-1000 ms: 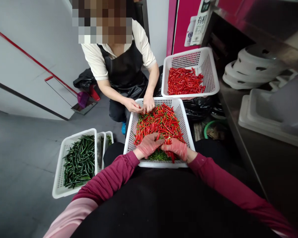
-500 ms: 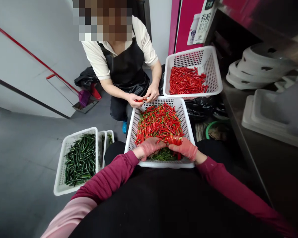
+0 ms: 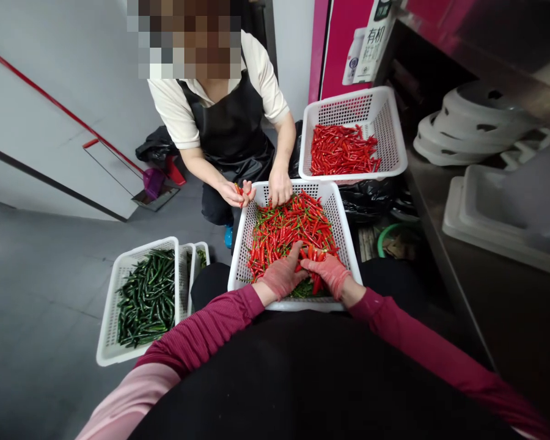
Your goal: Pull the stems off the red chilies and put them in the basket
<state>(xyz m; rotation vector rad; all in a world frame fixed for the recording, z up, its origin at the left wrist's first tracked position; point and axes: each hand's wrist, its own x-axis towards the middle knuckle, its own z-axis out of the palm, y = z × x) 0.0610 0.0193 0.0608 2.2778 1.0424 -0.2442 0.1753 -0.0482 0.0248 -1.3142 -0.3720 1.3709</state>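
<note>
A white perforated basket (image 3: 238, 256) in front of me holds a heap of red chilies (image 3: 286, 226) with green stems. Over its near part, my left hand (image 3: 283, 275), in a thin pinkish glove, has its fingers apart and touches the chilies. Beside it my right hand (image 3: 327, 269), gloved alike, is closed around several red chilies, their ends sticking out near the fingertips. Green stems (image 3: 307, 288) lie below the hands at the basket's near edge.
Across the basket a person in a black apron (image 3: 231, 119) holds chilies in one hand and reaches into the heap with the other. Another basket (image 3: 352, 109) of red chilies stands behind right; a basket (image 3: 135, 256) of green chilies is at left. A metal counter (image 3: 467, 269) runs along the right.
My left hand has opened and turned, its fingers now pointing forward; my right hand has shifted slightly left. The person's hands have parted, one now in the heap.
</note>
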